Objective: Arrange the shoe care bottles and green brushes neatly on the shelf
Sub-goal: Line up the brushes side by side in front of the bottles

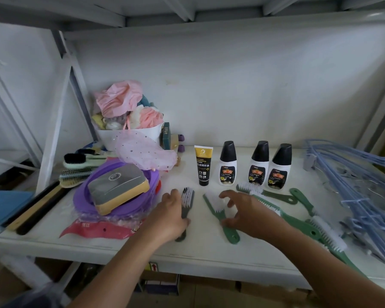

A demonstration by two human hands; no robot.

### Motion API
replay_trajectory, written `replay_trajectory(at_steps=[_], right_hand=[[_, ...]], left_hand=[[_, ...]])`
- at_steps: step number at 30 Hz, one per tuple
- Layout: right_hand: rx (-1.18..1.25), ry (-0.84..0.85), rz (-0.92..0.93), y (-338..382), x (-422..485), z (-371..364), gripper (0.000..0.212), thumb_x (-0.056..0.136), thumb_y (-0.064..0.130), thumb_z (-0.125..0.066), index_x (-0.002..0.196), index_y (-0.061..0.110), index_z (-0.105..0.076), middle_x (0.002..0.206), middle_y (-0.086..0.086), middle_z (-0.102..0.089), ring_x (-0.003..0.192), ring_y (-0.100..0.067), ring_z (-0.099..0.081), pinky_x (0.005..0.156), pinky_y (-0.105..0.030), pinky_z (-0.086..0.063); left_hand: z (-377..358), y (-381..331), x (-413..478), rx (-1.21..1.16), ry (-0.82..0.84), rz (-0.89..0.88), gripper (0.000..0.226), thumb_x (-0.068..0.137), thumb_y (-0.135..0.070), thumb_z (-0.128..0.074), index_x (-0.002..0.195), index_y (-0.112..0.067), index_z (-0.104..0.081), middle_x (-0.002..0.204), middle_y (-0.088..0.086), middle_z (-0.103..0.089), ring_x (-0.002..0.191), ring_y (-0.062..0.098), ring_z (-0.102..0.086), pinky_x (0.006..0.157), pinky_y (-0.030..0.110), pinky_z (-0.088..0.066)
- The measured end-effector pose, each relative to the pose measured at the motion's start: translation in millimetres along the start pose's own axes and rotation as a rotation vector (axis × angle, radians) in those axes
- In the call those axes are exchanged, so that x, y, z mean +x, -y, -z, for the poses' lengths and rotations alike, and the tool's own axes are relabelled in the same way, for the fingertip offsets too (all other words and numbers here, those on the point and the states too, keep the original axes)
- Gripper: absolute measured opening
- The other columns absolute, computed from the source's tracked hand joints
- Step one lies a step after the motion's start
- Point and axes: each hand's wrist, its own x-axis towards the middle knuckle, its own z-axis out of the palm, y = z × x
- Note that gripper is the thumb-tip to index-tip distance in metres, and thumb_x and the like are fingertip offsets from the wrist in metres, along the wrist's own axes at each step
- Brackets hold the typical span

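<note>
Three white shoe care bottles with black caps (pixel 228 165) (pixel 258 166) (pixel 279 168) stand in a row at the back of the white shelf (pixel 209 250). A black-and-yellow tube (pixel 203 166) stands left of them. My left hand (pixel 172 216) lies over the handle of a grey brush (pixel 187 197), with the thumb wrapped around it. My right hand (pixel 245 213) hovers with spread fingers over a green brush (pixel 219 215) that lies flat with white bristles. Several more green brushes (pixel 269 194) (pixel 302 201) (pixel 298 221) (pixel 329 237) lie scattered to the right.
A purple basin (pixel 85 192) holding a grey soap box (pixel 118 187) sits on the left, over a red packet (pixel 98 232). Behind it stands a white bin (pixel 140 134) of pink bath puffs. Other brushes (pixel 76 167) lie far left. Blue hangers (pixel 360 185) are piled on the right.
</note>
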Motion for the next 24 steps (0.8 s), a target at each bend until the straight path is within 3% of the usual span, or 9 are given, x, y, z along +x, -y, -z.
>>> replay_trajectory(at_steps=[3,5,9,12,14,18,24], right_hand=[[0.054,0.011,0.007,6,12,-2,0.076,0.082,0.034,-0.080,0.146,0.041,-0.040,0.128,0.005,-0.061,0.094,-0.012,-0.066,0.082,-0.034,-0.061],[0.103,0.008,0.006,10,18,-5,0.074,0.082,0.033,-0.080,0.145,0.042,-0.043,0.128,0.005,-0.061,0.093,-0.012,-0.066,0.078,-0.032,-0.061],[0.115,-0.017,0.032,20,29,-14,0.051,0.086,0.027,-0.075,0.133,0.032,-0.056,0.122,0.002,-0.064,0.092,-0.014,-0.068,0.079,-0.035,-0.062],[0.094,-0.048,0.036,27,36,-20,0.053,0.088,0.024,-0.073,0.138,0.028,-0.053,0.124,-0.002,-0.063,0.100,-0.016,-0.066,0.084,-0.032,-0.059],[0.095,-0.064,0.042,28,40,-24,0.052,0.088,0.024,-0.073,0.137,0.026,-0.053,0.122,-0.005,-0.063,0.100,-0.018,-0.066,0.084,-0.032,-0.059],[0.146,-0.075,0.010,28,46,-28,0.067,0.085,0.028,-0.077,0.145,0.028,-0.046,0.123,-0.007,-0.061,0.102,-0.020,-0.066,0.086,-0.034,-0.058],[0.184,-0.052,-0.013,24,50,-28,0.074,0.085,0.029,-0.077,0.149,0.030,-0.042,0.130,-0.004,-0.064,0.115,-0.019,-0.062,0.099,-0.034,-0.048]], left_hand=[[-3,6,15,-0.051,-0.037,0.031,0.066,0.087,-0.041,-0.070,0.137,-0.018,-0.032,0.137,0.006,-0.045,0.124,0.025,-0.051,0.093,0.036,-0.049],[-3,10,24,-0.122,-0.033,0.051,0.072,0.085,-0.040,-0.072,0.142,-0.020,-0.033,0.136,0.005,-0.048,0.121,0.024,-0.053,0.099,0.040,-0.049],[-3,16,34,-0.252,-0.035,0.059,0.064,0.084,-0.029,-0.075,0.140,-0.020,-0.045,0.127,0.001,-0.056,0.106,0.016,-0.060,0.092,0.034,-0.054],[-4,18,37,-0.301,-0.055,0.000,0.052,0.084,-0.023,-0.077,0.131,-0.020,-0.055,0.117,-0.004,-0.062,0.089,0.005,-0.061,0.077,0.020,-0.052],[-6,15,37,-0.314,-0.052,-0.025,0.049,0.083,-0.024,-0.078,0.127,-0.022,-0.058,0.110,-0.009,-0.064,0.085,0.002,-0.061,0.075,0.020,-0.052],[-10,14,36,-0.320,-0.074,-0.038,0.047,0.081,-0.027,-0.077,0.124,-0.024,-0.059,0.116,-0.004,-0.062,0.098,0.013,-0.064,0.088,0.035,-0.055],[-14,14,34,-0.327,-0.078,-0.051,0.056,0.080,-0.028,-0.077,0.130,-0.023,-0.053,0.123,-0.001,-0.054,0.109,0.016,-0.059,0.091,0.032,-0.052]])
